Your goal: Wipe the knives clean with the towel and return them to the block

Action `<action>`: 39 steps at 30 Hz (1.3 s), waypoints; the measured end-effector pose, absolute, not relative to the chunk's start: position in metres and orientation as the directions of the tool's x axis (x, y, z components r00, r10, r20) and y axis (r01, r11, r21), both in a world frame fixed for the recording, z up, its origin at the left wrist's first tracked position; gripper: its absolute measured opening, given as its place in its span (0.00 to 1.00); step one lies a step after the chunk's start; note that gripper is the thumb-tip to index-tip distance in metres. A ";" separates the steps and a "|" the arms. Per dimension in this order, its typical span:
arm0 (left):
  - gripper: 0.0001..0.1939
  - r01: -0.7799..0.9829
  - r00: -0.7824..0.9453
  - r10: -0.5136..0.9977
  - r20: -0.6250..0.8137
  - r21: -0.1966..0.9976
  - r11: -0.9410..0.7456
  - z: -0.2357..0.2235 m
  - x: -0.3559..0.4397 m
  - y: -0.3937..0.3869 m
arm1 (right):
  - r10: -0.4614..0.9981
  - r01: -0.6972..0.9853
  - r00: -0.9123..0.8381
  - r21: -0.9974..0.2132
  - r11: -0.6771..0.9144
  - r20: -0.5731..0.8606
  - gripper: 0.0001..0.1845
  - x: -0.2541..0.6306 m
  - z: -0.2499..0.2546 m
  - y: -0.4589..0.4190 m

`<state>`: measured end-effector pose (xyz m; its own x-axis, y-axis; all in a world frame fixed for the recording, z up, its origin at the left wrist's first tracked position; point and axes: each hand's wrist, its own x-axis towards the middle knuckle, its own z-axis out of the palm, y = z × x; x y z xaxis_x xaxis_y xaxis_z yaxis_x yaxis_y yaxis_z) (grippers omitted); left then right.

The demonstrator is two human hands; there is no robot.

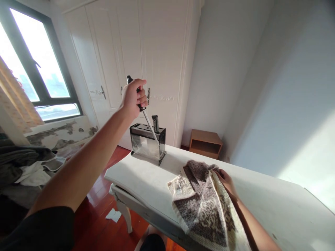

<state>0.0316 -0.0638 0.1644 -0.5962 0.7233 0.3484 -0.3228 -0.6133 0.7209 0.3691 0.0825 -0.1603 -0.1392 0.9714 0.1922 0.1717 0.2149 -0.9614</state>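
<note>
My left hand [133,96] is closed round the black handle of a sharpening steel [150,124], raised above the table's far left end. Its thin metal rod slants down to the right, its lower end at the near side of a knife block [143,144]. That block has clear sides and a black frame, and one black-handled knife [155,123] stands in its top. Whether the rod's tip is inside the block or in front of it, I cannot tell. My right hand [227,181] grips a brown and cream towel [206,205], which drapes over the table's front edge.
The white table [261,202] runs across to the right. Behind it stand a white wardrobe [162,45] and a small wooden cabinet [205,141]. Clothes [28,167] are heaped at the left below the window. A scrap of paper [113,215] lies on the red floor.
</note>
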 end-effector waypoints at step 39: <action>0.14 0.222 -0.563 0.613 0.555 0.816 -0.535 0.201 -0.032 0.016 | 0.973 0.263 -0.177 -0.945 0.193 0.149 0.27 0.377 -0.169 0.091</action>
<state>-0.0319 0.0161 0.2013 -0.5633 0.6125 0.5546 0.2216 -0.5346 0.8155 0.3766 0.0906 -0.1694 -0.1774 0.9727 0.1493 0.2625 0.1930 -0.9454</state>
